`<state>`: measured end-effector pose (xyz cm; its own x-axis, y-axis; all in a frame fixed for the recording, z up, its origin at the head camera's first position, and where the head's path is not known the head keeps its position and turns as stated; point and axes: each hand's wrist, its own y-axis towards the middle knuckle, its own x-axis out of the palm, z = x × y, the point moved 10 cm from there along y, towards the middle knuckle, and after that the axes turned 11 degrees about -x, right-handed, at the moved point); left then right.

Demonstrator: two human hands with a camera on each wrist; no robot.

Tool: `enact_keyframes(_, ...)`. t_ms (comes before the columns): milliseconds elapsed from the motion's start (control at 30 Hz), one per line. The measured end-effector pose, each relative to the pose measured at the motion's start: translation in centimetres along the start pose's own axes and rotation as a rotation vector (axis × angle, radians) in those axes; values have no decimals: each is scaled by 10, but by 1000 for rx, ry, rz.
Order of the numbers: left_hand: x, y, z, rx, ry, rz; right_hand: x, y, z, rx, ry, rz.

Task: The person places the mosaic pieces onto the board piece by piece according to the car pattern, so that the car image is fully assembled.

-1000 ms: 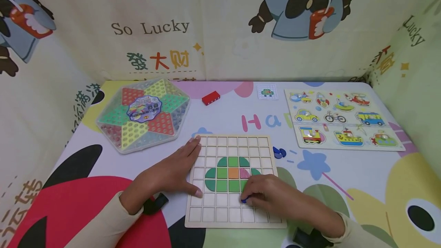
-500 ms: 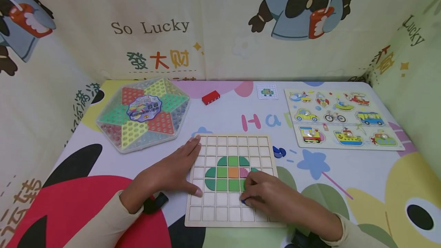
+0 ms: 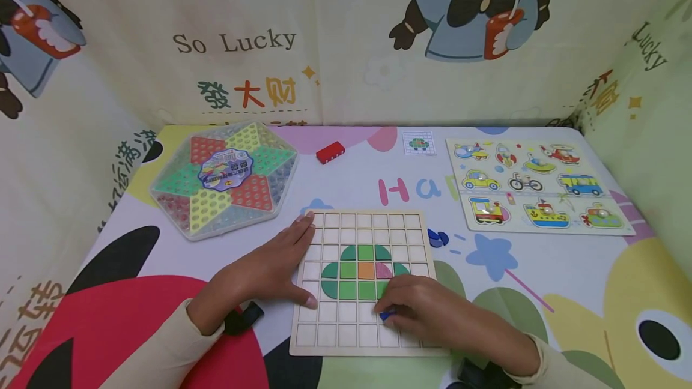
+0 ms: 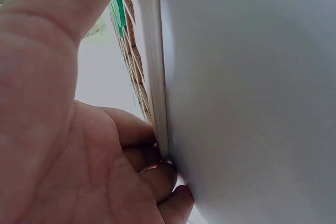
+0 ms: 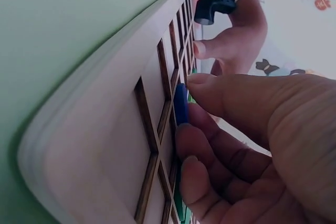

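A wooden grid board (image 3: 319, 338) lies on the table, holding green squares (image 3: 366, 290), dark green rounded pieces (image 3: 330, 288), an orange square (image 3: 366, 271) and a pink piece (image 3: 383, 271). Along its left edge rests my left hand (image 3: 270, 269), fingers extended and thumb on the lower left cells. My right hand (image 3: 421, 308) pinches a small blue piece (image 3: 386, 315) over the cells just below the green pattern. In the right wrist view the blue piece (image 5: 180, 103) is at the grid surface beside the thumb and fingertips; its full outline is hidden.
Loose blue pieces (image 3: 438, 238) lie right of the board. Behind are a hexagonal Chinese checkers box (image 3: 178, 221), a red block (image 3: 331, 153) and a small pattern card (image 3: 418, 143). A vehicle peg puzzle (image 3: 513, 188) lies at the back right.
My right hand's fingers shift slightly over the same cells, and more of the blue piece shows between them now. My left hand stays in place on the board's edge.
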<state>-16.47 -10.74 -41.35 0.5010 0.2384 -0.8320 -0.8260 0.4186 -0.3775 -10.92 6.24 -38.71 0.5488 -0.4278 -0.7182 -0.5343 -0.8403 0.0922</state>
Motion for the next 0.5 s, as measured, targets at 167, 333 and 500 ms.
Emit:
enact_keyframes(167, -1, 0, 0, 2, 5, 9, 1, 0, 1, 0, 66, -4)
enact_keyframes(333, 0, 0, 0, -6, 1, 6, 1, -1, 0, -28, 81, 9)
enact_keyframes(500, 1, 1, -2, -18, -6, -6, 0, -1, 0, -31, 61, 18)
